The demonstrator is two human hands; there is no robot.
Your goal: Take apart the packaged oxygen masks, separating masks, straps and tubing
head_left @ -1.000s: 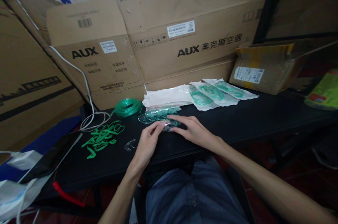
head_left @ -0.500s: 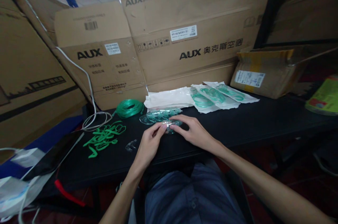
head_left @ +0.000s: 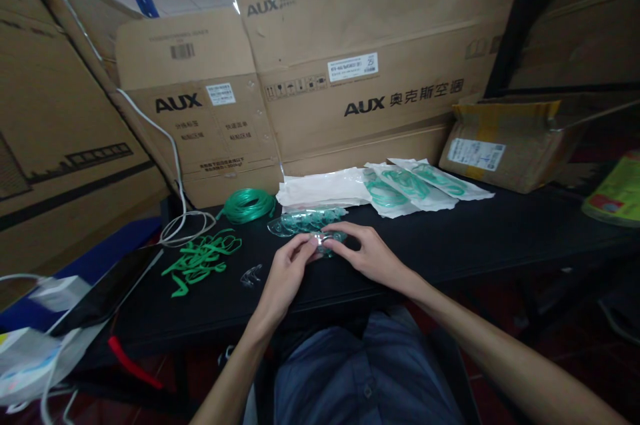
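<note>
On the black table [head_left: 475, 231], my left hand [head_left: 286, 275] and my right hand [head_left: 367, 253] meet over a clear plastic mask piece [head_left: 327, 239] with green tint. Both hands pinch it with their fingertips. Just behind it lies a row of more clear green-tinted masks [head_left: 305, 220]. A small clear plastic part [head_left: 250, 275] lies alone to the left of my left hand. Green elastic straps [head_left: 200, 259] are heaped further left, and a coil of green tubing [head_left: 247, 205] sits behind them.
White sealed bags with green tubing [head_left: 405, 183] and an empty white bag [head_left: 325, 188] lie at the back. Large AUX cardboard boxes [head_left: 360, 78] wall off the rear. A parcel box [head_left: 500, 145] stands at right; a white cable [head_left: 185, 225] and a dark bag [head_left: 100, 291] at left.
My hands have barely moved; the fingertips have drawn closer together on the clear mask piece. The view has shifted slightly.
</note>
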